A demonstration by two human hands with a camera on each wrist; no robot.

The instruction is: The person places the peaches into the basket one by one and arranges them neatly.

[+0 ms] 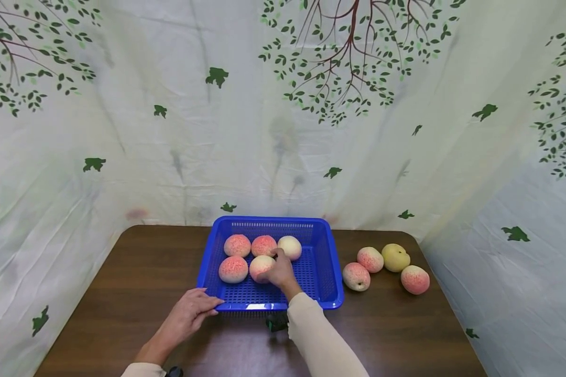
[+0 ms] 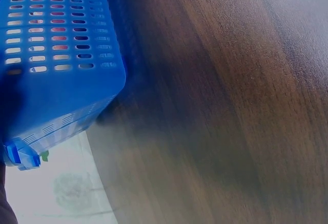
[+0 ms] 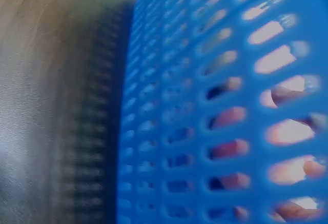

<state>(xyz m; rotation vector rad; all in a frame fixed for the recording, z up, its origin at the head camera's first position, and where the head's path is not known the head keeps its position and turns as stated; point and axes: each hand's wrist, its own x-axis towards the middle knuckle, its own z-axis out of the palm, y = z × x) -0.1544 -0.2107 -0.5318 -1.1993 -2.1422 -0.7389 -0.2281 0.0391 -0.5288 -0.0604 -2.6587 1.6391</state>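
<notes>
A blue plastic basket (image 1: pixel 332 262) stands on the table with several peaches inside. My right hand (image 1: pixel 282 271) reaches over its front rim and grips a pale pink peach (image 1: pixel 261 266) in the front row. Left of that peach lies a redder peach (image 1: pixel 233 269); behind are two red-flecked peaches, one of them a peach (image 1: pixel 237 245) at the left, and a cream peach (image 1: pixel 290 247). My left hand (image 1: pixel 193 310) holds the basket's rim at the front left corner. In the right wrist view the basket wall (image 3: pixel 195 101) hides most of the hand and fruit.
Right of the basket several more fruits lie on the brown table (image 1: pixel 160 262): pink peaches, such as a peach (image 1: pixel 415 279), and a yellow one (image 1: pixel 395 257). A leaf-printed cloth (image 1: pixel 283 157) hangs behind the table and along its sides.
</notes>
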